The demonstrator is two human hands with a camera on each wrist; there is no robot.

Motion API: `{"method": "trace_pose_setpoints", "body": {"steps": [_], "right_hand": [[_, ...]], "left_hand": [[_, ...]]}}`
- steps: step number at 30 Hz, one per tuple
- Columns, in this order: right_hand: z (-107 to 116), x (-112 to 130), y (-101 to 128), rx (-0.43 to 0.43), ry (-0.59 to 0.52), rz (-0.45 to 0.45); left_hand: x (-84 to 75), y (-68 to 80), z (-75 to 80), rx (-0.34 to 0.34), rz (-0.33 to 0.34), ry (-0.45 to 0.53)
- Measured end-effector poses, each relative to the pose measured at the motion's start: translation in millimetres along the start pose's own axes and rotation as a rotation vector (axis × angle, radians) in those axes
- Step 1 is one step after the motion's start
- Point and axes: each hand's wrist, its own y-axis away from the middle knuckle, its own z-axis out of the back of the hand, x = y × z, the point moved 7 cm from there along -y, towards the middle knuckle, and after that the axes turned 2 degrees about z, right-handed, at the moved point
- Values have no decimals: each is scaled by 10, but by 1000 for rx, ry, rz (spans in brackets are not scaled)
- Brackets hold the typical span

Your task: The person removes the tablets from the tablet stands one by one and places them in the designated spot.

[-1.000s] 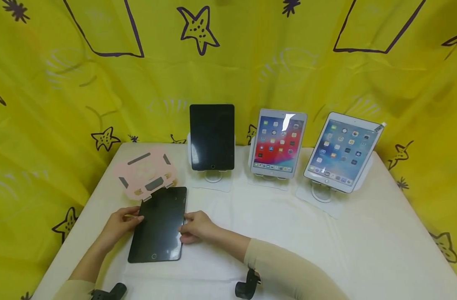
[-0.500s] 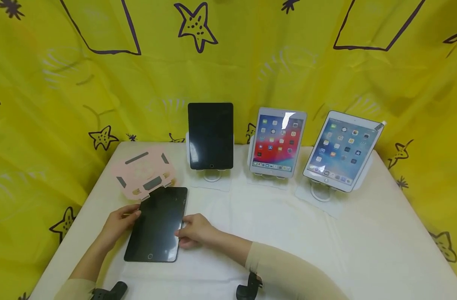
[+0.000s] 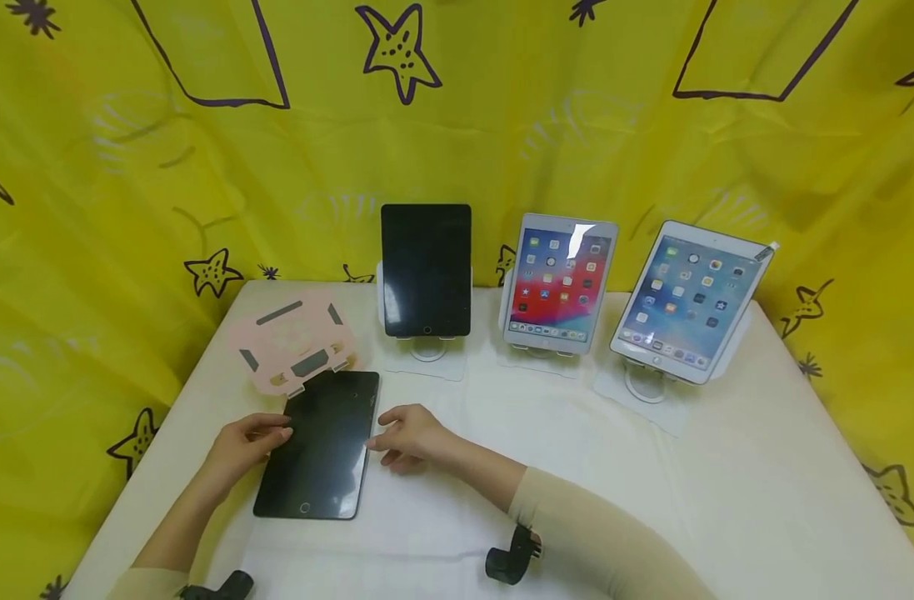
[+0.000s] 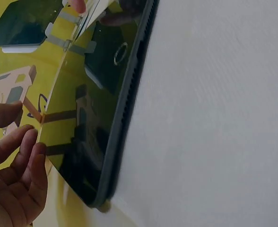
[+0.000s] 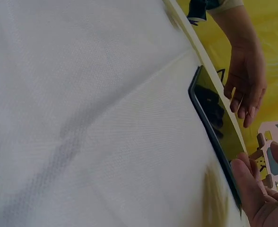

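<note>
Black tablet point(image 3: 320, 444) lies flat between relaxed hands, left hand point(image 3: 245, 442) touching, right hand point(image 3: 410, 435) just off its edge.

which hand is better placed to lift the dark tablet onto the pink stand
Left, probably. The left hand touches the tablet edge, on the side nearer the pink stand; the right hand hovers just off it.

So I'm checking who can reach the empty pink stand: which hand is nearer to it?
Left. The left hand lies at the flat black tablet's left edge, just below the pink stand. The right hand is at the tablet's right edge, farther off.
</note>
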Motion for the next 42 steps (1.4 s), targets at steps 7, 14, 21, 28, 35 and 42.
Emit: {"method": "trace_pose_setpoints", "body": {"steps": [7,14,21,28,35,42], "right_hand": [[130,77,4,4,-10,38],[284,189,-20,-33,56,142],[469,245,-10,-154,150,193],[674,297,-2,-259,140,205],[852,361,-29,-301,130,192],[1039,438,-8,-347,41,258]], "left_hand": [[-193,-5,-58,-36,-40,76],[-387,-69,-148,-17,-83,155],[-490,-140,-254,9,-126,157],[-620,-170,-293,-4,-162,122],[-806,-245,-329,10,-212,138],[-1007,-290,-382,19,-262,104]]}}
